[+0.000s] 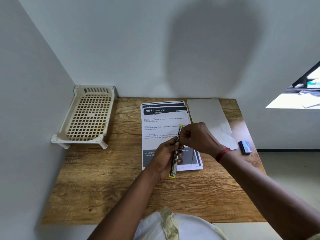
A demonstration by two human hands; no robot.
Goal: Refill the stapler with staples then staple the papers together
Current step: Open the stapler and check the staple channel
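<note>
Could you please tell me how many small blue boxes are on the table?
1: the small blue cardboard box lies near the wooden table's right edge, beside the pale grey sheet. The printed papers could hide another.

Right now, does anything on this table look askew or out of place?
The papers are not squared: lower sheets stick out at the top and bottom right. The blue staple box lies close to the right edge of the table. Nothing looks spilled or damaged.

The single head-worn wide-angle camera looked forward and steeply down from above the person's chest onto the table (103, 179), close over it, facing the wall corner (52, 49).
</note>
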